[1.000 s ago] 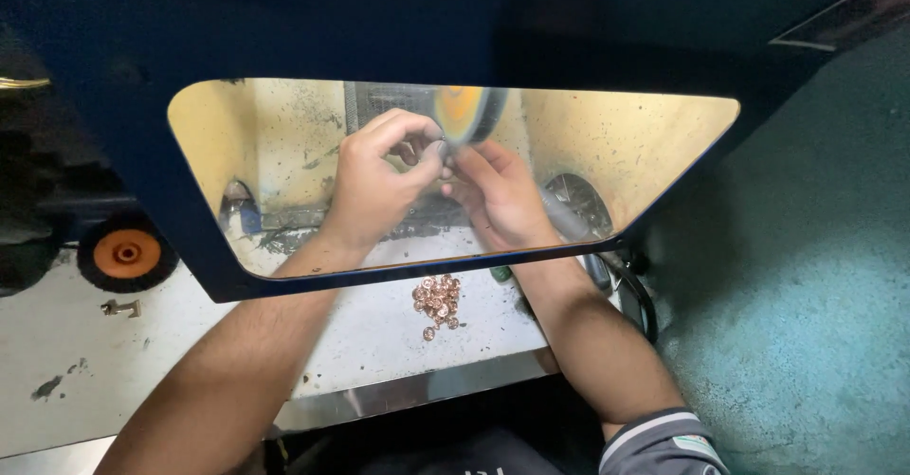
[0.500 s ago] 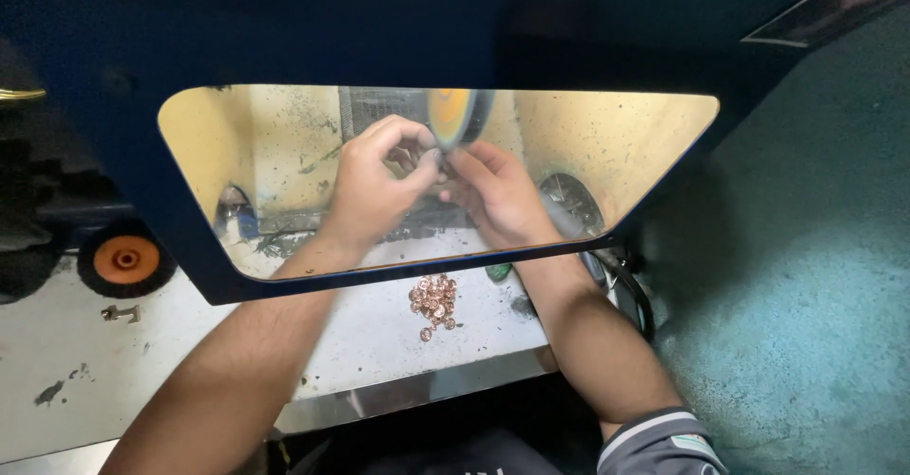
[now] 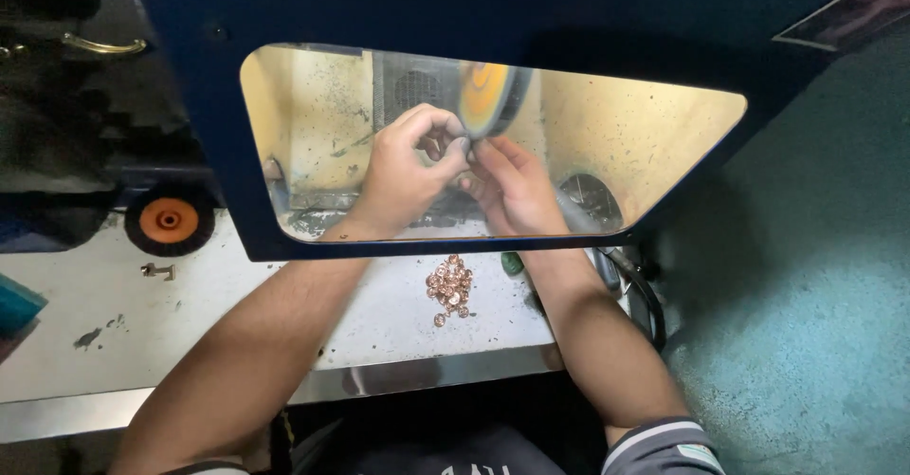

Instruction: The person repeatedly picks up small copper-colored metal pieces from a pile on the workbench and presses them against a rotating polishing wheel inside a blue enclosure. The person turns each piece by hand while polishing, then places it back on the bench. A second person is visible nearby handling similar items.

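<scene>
Both my hands reach behind a clear window in a dark blue machine guard (image 3: 398, 10). My left hand (image 3: 409, 170) and my right hand (image 3: 512, 186) meet with fingers pinched together on a small metal piece, too small to make out, held against the lower edge of a spinning orange polishing wheel (image 3: 485, 96). A heap of small copper-coloured parts (image 3: 450, 287) lies on the white bench just in front of the guard, between my forearms.
An orange wheel with a black rim (image 3: 169, 219) lies on the white bench (image 3: 95, 333) at the left. A black cable (image 3: 645, 295) loops at the bench's right end. Green floor (image 3: 806, 323) lies to the right. The bench has a steel front edge (image 3: 427, 375).
The view has shifted slightly. My hands stay pinched together at the wheel, with only small finger movements.
</scene>
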